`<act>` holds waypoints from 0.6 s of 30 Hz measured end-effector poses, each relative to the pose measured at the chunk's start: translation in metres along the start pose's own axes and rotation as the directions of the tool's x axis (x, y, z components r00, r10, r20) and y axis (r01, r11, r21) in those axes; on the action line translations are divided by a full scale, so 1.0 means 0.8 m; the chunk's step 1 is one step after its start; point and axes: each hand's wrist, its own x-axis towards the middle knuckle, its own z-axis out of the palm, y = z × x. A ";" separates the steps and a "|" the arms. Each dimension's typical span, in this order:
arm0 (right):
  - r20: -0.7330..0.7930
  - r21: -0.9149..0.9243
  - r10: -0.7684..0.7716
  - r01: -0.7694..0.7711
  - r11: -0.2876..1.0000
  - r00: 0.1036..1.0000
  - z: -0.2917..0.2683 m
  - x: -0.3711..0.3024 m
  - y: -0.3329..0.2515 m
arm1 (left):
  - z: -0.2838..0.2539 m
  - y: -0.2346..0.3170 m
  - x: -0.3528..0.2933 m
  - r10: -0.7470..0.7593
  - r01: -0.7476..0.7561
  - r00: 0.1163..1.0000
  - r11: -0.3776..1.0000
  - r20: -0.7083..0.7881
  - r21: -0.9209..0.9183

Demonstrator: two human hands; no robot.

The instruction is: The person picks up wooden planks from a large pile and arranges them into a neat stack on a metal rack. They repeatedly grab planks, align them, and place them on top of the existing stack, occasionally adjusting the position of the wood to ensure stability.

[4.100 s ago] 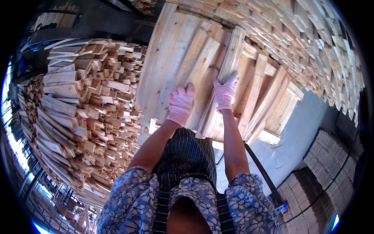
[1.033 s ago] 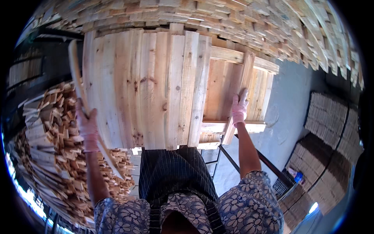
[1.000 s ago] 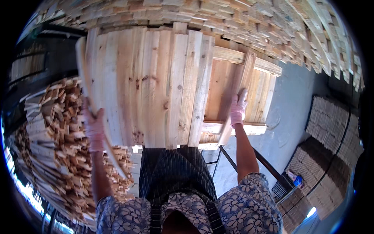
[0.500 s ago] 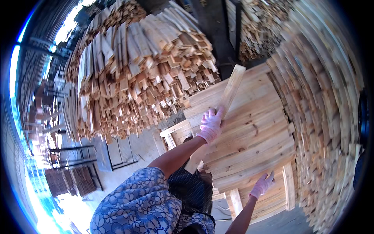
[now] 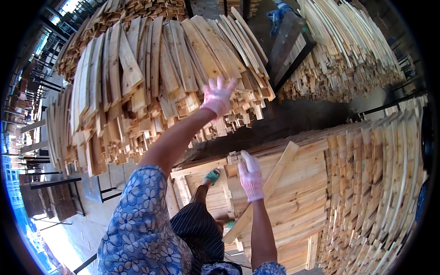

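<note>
My left hand (image 5: 217, 97), in a pinkish-white knit glove, reaches forward with fingers spread above the near ends of a big pile of wooden planks (image 5: 158, 62). Nothing is in its grasp. My right hand (image 5: 251, 179), gloved the same way, is over the left edge of a stack of flat boards (image 5: 300, 183), with its fingers stretched forward beside the board ends. Whether it touches them I cannot tell. A loose plank (image 5: 280, 167) lies slantwise across this stack, and my right hand and forearm cover its middle.
A tall stack of boards (image 5: 366, 183) stands close on the right. Farther back are another pile of thin strips (image 5: 341, 50) and a dark metal post (image 5: 286, 43). Wooden frame pieces (image 5: 201, 168) lie by my green-shod feet (image 5: 212, 176). Metal racks (image 5: 55, 183) stand at left.
My left hand has let go of the plank, which now lies on the board stack, and moved forward to the plank pile. My right hand has moved forward and left. The view has shifted.
</note>
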 end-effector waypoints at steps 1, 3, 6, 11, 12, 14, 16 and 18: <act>0.008 -0.026 0.000 0.000 1.000 1.000 0.013 0.040 -0.003 | 0.001 -0.013 0.033 -0.001 -0.001 1.000 0.996 0.021 0.087; 0.021 -0.077 -0.006 0.008 0.997 1.000 0.026 0.125 -0.007 | 0.009 -0.021 0.078 -0.033 0.027 0.998 0.994 0.050 0.105; -0.008 -0.295 -0.127 0.119 0.948 0.992 0.032 0.252 -0.027 | 0.033 -0.036 0.104 -0.067 0.066 0.995 0.998 0.068 0.017; 0.020 -0.383 -0.157 0.152 0.911 0.987 0.060 0.471 -0.020 | 0.054 -0.040 0.098 0.013 -0.011 0.996 1.000 -0.084 0.020; 0.090 -0.400 -0.018 0.053 0.915 0.996 0.084 0.497 -0.040 | 0.059 -0.057 0.093 -0.010 0.011 0.996 1.000 -0.090 0.012; 0.106 -0.512 0.035 0.025 0.859 0.994 0.108 0.531 -0.008 | 0.058 -0.058 0.089 0.022 -0.031 0.997 0.992 -0.079 -0.125; 0.121 -0.600 0.193 -0.083 0.795 0.974 0.143 0.535 -0.030 | 0.062 -0.079 0.080 0.003 -0.027 0.992 0.981 -0.123 -0.193; 0.124 -0.638 0.248 -0.114 0.762 0.961 0.144 0.525 -0.029 | 0.060 -0.079 0.059 -0.079 -0.044 0.964 0.894 -0.254 -0.447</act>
